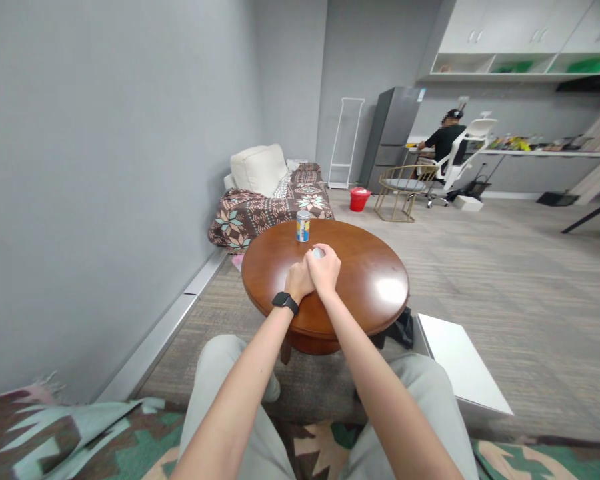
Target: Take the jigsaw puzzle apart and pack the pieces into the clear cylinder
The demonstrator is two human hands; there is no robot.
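Note:
Over the round wooden table [365,250], my left hand [299,279] and my right hand [326,268] are closed together around a small round thing with a pale top [319,253]. Only that top shows between my fingers; the sides are hidden, so its kind is unclear. My right hand's fingers curl over the top, while my left hand grips from the left. A black smartwatch [285,301] is on my left wrist. Just beyond my hands, a blue, yellow and white can [303,228] with a silvery lid stands upright on the table.
A sofa with a patterned cover [265,207] stands behind the table on the left. A white box [460,360] is on the floor to the right. Farther back are a red bucket [359,199], a gold-framed chair [405,187] and a seated person [447,143] facing away.

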